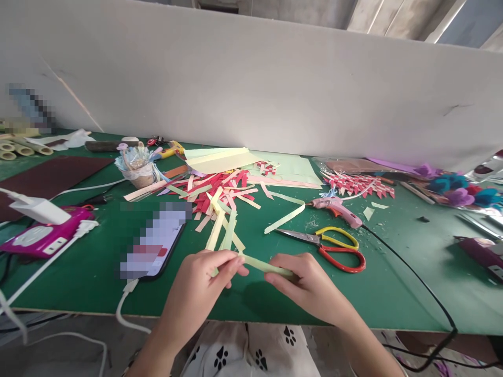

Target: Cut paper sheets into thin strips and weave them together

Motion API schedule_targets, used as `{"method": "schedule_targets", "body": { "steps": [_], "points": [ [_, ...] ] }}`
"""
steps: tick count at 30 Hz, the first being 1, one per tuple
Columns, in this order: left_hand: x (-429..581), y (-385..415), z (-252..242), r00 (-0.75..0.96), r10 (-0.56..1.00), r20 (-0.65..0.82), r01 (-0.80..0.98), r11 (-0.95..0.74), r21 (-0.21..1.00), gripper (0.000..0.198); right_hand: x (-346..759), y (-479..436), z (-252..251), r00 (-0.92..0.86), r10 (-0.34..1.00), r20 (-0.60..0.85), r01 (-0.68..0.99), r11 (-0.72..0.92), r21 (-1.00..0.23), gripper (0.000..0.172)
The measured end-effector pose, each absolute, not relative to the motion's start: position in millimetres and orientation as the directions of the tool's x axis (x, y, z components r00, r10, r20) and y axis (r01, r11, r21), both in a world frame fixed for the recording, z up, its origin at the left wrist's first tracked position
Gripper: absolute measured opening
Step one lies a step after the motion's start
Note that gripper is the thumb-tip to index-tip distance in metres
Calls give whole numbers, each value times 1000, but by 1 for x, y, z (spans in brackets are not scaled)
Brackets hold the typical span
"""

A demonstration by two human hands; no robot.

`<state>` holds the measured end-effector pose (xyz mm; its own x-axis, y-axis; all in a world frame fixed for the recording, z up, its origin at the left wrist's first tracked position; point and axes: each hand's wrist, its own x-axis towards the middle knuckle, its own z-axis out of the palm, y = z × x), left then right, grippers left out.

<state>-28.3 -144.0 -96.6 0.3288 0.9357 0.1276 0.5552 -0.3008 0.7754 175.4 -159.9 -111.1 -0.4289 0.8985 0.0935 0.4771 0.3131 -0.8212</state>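
Observation:
Between my hands, just above the front of the green table, a pale green paper strip is stretched. My left hand pinches one end between thumb and fingertips. My right hand is closed around the other end, part of which is hidden in the fingers. Beyond my left hand lie loose yellow strips and a pale green strip. Scissors with one yellow and one red handle rest beyond my right hand, blades pointing left. Behind them sits a pink glue gun.
A pile of red and pink strips lies mid-table before pale paper sheets. At left are a phone on a cable and a purple power strip. Woven red-and-white pieces lie at right. A black cord runs over the front edge.

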Motion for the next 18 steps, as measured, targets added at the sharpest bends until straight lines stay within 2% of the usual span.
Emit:
{"method": "schedule_targets", "body": {
  "steps": [3,8,18],
  "points": [
    [-31,-141,-97,323,942,88,528,-256,810,32,182,-159,-112,-403,913,66,493,277,-825,20],
    [-33,-134,-97,344,937,52,502,-230,834,32,190,-156,-116,-384,921,74,504,276,-818,25],
    [-40,-125,-106,309,950,34,526,-201,827,30,197,-158,-123,-361,933,-15,507,182,-843,31]
  ]
}}
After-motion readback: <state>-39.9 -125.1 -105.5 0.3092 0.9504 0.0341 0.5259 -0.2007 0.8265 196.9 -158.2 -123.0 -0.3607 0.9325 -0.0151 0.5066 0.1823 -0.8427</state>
